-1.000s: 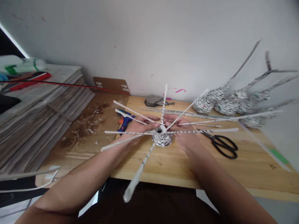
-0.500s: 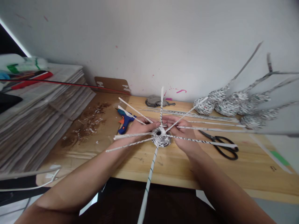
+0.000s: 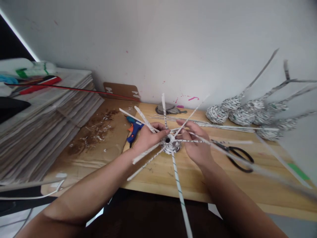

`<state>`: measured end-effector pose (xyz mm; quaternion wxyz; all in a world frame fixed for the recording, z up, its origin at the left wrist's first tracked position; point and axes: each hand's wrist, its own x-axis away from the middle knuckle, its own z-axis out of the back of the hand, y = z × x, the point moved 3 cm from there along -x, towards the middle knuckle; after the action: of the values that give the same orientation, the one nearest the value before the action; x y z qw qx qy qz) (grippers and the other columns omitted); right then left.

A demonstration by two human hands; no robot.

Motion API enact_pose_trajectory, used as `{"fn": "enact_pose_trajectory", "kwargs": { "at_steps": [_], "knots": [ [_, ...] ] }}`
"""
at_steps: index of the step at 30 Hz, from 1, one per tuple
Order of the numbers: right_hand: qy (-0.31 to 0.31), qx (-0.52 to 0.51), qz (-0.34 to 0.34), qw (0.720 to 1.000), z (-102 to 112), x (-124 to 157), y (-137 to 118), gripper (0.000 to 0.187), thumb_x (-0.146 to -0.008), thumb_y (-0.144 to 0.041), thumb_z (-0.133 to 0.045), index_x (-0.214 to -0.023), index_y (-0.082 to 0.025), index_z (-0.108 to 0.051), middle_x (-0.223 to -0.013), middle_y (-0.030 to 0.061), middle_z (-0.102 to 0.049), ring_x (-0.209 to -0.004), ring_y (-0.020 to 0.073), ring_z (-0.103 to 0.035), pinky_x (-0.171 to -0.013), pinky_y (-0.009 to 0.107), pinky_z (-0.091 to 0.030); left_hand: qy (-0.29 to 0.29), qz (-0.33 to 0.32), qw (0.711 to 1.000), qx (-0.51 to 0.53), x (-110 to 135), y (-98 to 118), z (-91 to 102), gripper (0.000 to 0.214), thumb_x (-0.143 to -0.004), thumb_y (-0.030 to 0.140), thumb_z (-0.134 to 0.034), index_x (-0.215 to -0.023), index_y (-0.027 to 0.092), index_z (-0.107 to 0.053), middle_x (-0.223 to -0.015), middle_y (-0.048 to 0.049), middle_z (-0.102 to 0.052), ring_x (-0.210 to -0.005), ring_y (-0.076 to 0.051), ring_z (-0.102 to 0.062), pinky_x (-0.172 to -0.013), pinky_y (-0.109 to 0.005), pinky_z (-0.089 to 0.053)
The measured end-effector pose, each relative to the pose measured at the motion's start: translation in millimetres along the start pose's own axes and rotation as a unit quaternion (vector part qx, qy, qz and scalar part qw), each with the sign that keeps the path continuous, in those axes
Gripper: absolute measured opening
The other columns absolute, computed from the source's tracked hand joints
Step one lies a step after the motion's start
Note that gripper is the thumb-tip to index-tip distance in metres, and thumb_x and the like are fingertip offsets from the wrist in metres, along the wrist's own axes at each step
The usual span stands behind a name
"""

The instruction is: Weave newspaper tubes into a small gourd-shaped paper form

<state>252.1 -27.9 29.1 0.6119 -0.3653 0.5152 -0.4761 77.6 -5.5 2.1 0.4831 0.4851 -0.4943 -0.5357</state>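
Between my hands, low over the wooden table, is a small round woven piece [image 3: 170, 148] of rolled newspaper with a dark hole at its top. Several paper spokes fan out from it in all directions. My left hand [image 3: 151, 136] is closed on its far left side, thumb pressed near the rim. On the right, my right hand [image 3: 198, 143] pinches a long rolled paper strip [image 3: 223, 150] that leaves the rim and trails off to the lower right, blurred. Some fingertips of both hands are hidden behind the spokes.
A blue glue gun [image 3: 134, 132] lies left of my left hand, black-handled scissors [image 3: 240, 158] right of my right wrist. Woven paper pieces [image 3: 242, 114] stand by the wall at right, near loose paper rolls [image 3: 228, 127]. A newspaper stack [image 3: 74, 94] and paper scraps [image 3: 99, 132] are at left.
The woven piece has turned, its near spoke swinging to the right. My right hand has drawn the long strip from the far side toward the lower right. My left hand still grips the piece.
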Motion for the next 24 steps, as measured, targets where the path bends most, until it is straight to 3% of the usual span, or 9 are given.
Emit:
{"fn": "enact_pose_trajectory", "kwargs": {
  "at_steps": [2,6,10,13,15,19,24],
  "knots": [
    [0.035,0.000,0.011,0.999,4,-1,2,0.027,-0.086,-0.034,-0.069,-0.110,-0.022,-0.066,-0.098,0.0055,-0.075,-0.073,0.0183,-0.071,-0.060,0.028,-0.055,0.020,0.007,1.000,0.011,-2,0,3.0,0.025,-0.068,0.035,-0.081,-0.070,0.014,-0.067,-0.065,-0.0011,-0.065,-0.056,-0.012,-0.056,-0.055,-0.024,-0.044],
    [0.083,0.021,-0.025,0.996,9,-5,7,0.032,-0.077,-0.042,-0.081,-0.087,-0.022,-0.058,-0.066,-0.0040,-0.064,-0.050,0.0121,-0.055,-0.046,0.023,-0.042,0.029,-0.006,0.999,0.011,-2,3,4.1,0.024,-0.067,0.034,-0.080,-0.068,0.014,-0.066,-0.063,-0.0005,-0.064,-0.056,-0.012,-0.055,-0.055,-0.024,-0.043],
    [0.032,0.102,-0.013,0.994,6,-6,5,0.031,-0.082,-0.048,-0.074,-0.072,-0.020,-0.065,-0.064,-0.0004,-0.066,-0.060,0.0155,-0.060,-0.055,0.026,-0.045,0.055,-0.033,0.998,-0.004,2,10,2.5,0.020,-0.068,0.030,-0.078,-0.066,0.015,-0.065,-0.063,-0.0001,-0.064,-0.057,-0.012,-0.056,-0.056,-0.024,-0.044],
    [-0.042,0.108,-0.036,0.993,-2,-3,10,0.032,-0.084,-0.051,-0.070,-0.081,-0.020,-0.076,-0.074,0.0032,-0.074,-0.069,0.0194,-0.066,-0.062,0.028,-0.049,0.059,-0.034,0.998,-0.013,5,12,-0.7,0.015,-0.069,0.026,-0.075,-0.065,0.016,-0.065,-0.062,0.0005,-0.064,-0.058,-0.012,-0.057,-0.056,-0.023,-0.044],
    [-0.056,0.067,-0.061,0.994,-6,-1,15,0.033,-0.081,-0.051,-0.074,-0.089,-0.020,-0.079,-0.080,0.0044,-0.077,-0.071,0.0201,-0.068,-0.063,0.029,-0.051,0.053,-0.036,0.998,-0.027,7,12,-3.5,0.013,-0.070,0.023,-0.074,-0.064,0.017,-0.065,-0.062,0.0010,-0.064,-0.057,-0.012,-0.057,-0.056,-0.023,-0.044],
    [-0.048,-0.019,-0.092,0.994,-10,0,19,0.031,-0.079,-0.048,-0.076,-0.091,-0.019,-0.081,-0.084,0.0068,-0.079,-0.076,0.0221,-0.071,-0.069,0.031,-0.055,0.051,-0.028,0.998,-0.027,8,8,-7.0,0.013,-0.068,0.025,-0.078,-0.067,0.016,-0.069,-0.065,0.0000,-0.069,-0.060,-0.013,-0.061,-0.058,-0.024,-0.047],
    [-0.021,-0.018,-0.087,0.996,-7,-3,16,0.025,-0.080,-0.043,-0.076,-0.082,-0.019,-0.079,-0.081,0.0084,-0.078,-0.074,0.0235,-0.070,-0.069,0.035,-0.055,0.054,0.005,0.998,0.039,7,5,-5.5,0.031,-0.074,0.044,-0.079,-0.081,0.014,-0.075,-0.077,-0.0065,-0.076,-0.069,-0.018,-0.068,-0.066,-0.028,-0.053]
  ]
}}
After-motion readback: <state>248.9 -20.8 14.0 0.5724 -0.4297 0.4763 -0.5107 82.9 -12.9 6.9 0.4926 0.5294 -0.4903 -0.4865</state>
